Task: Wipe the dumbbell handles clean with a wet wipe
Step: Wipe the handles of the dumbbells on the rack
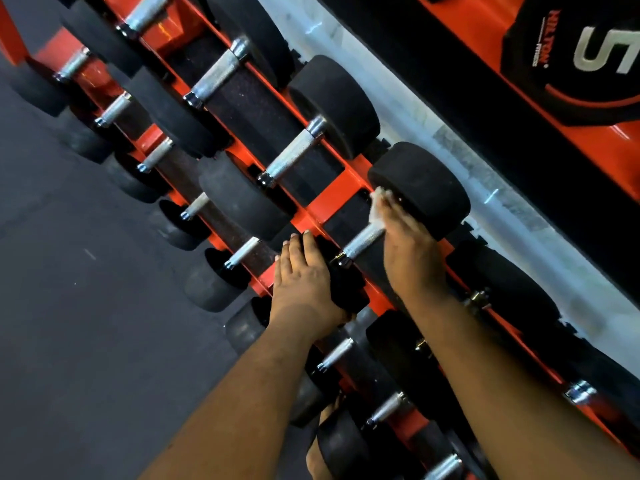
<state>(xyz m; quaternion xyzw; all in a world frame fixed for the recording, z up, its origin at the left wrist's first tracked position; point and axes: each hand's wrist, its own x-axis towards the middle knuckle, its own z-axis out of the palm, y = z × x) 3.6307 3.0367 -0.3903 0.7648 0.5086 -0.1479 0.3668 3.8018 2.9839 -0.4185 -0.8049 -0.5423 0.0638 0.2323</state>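
A dumbbell with black round heads lies on the top shelf of an orange rack (330, 199). Its knurled metal handle (363, 241) shows between my two hands. My right hand (405, 244) is wrapped over the far end of the handle, next to the far head (426, 188), and holds a white wet wipe (375, 211) against it. My left hand (304, 278) rests with its fingers laid over the near head (346, 289), which it mostly hides.
More dumbbells with silver handles (294, 154) fill the top shelf, and smaller ones (242, 252) sit on the lower shelf. Dark gym floor (86, 271) lies to the left. A weight plate marked with a 5 (602, 50) sits at top right.
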